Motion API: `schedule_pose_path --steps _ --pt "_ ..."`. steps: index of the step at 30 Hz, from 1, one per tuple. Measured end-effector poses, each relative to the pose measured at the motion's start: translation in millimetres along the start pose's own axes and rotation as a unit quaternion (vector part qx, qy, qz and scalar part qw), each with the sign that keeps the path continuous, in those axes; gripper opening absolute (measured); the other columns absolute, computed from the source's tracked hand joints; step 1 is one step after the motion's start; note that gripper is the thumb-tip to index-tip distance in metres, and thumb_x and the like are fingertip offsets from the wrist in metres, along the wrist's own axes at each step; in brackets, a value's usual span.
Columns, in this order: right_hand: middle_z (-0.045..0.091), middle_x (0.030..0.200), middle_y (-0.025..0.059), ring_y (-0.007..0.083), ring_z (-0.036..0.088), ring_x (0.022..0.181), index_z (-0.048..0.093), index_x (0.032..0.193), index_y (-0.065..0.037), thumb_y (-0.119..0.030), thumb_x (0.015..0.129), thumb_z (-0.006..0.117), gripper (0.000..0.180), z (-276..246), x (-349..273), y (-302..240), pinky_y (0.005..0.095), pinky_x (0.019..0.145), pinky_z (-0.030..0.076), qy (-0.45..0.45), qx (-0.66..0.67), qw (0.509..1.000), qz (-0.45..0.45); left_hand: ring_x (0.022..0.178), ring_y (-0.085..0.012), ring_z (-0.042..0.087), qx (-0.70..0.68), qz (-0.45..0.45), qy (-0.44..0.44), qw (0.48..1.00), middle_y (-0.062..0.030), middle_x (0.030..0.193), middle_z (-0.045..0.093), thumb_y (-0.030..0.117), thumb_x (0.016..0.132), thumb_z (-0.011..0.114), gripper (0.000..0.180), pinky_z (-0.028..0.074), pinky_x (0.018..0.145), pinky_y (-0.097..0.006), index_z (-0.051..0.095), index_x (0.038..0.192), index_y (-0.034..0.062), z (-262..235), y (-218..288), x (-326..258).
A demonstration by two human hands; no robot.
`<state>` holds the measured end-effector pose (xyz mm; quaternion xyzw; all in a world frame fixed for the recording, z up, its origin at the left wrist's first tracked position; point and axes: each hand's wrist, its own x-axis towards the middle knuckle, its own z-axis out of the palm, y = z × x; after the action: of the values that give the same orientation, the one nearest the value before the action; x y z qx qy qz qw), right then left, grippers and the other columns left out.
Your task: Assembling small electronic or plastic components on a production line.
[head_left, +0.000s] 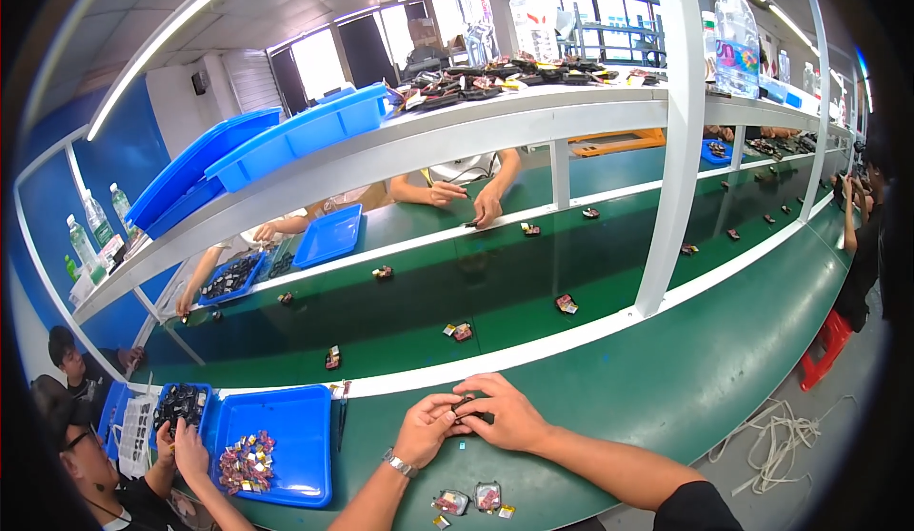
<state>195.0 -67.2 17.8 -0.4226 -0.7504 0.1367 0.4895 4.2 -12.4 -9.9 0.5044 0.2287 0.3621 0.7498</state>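
Note:
My left hand (426, 429) and my right hand (505, 413) meet over the green bench top, just in front of the white rail. Both pinch a small dark part (468, 407) between the fingertips; it is mostly hidden by the fingers. A metal watch (401, 463) sits on my left wrist. Close to me on the bench lie two small clear packets with reddish contents (451, 502) (487, 496) and a tiny yellow piece (507, 511).
A blue tray (303, 431) with a pile of small colourful parts (248, 462) lies to my left. A person at lower left handles a tray of black parts (181, 405). Small parts ride the green conveyor (566, 304). People work opposite. Blue bins and bottles sit on the white shelf (457, 131).

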Motion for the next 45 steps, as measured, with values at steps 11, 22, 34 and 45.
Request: schedule_pose_path --steps 11,22,34,45 --pt "0.064 0.114 0.0041 0.0261 0.055 0.114 0.073 0.093 -0.009 -0.007 0.076 0.071 0.018 6 -1 8 0.0373 0.095 0.048 0.015 0.032 0.999 0.023 0.106 -0.0249 0.064 0.006 -0.003 0.006 1.000 -0.0193 0.126 0.058 0.000 0.096 0.051 0.025 0.058 0.088 -0.038 0.051 0.121 -0.0035 1 -2 0" --pt "0.058 0.122 0.0080 0.0271 0.053 0.116 0.070 0.098 -0.007 -0.007 0.079 0.068 0.019 -2 -2 0 0.0366 0.092 0.049 -0.012 0.008 0.999 0.042 0.104 -0.0227 0.065 0.019 -0.008 0.033 0.999 -0.0160 0.118 0.062 0.002 0.098 0.048 0.027 0.058 0.088 -0.037 0.048 0.125 -0.0035 8 3 0" --pt "0.061 0.099 0.0064 0.0244 0.062 0.090 0.065 0.091 -0.005 -0.006 0.078 0.068 0.014 -1 2 -8 0.0334 0.073 0.054 0.050 -0.086 0.994 -0.043 0.100 -0.0200 0.065 0.014 -0.015 0.051 0.998 -0.0140 0.113 0.063 0.002 0.098 0.047 0.029 0.058 0.085 -0.034 0.048 0.126 -0.0038 9 3 2" --pt "0.062 0.097 0.0084 0.0252 0.063 0.085 0.066 0.090 -0.004 -0.006 0.075 0.072 0.016 4 1 -5 0.0337 0.071 0.054 0.074 -0.100 0.992 -0.028 0.097 -0.0186 0.066 0.013 -0.022 0.049 0.998 -0.0134 0.112 0.064 0.003 0.097 0.050 0.029 0.058 0.083 -0.033 0.049 0.125 -0.0042 13 5 2"
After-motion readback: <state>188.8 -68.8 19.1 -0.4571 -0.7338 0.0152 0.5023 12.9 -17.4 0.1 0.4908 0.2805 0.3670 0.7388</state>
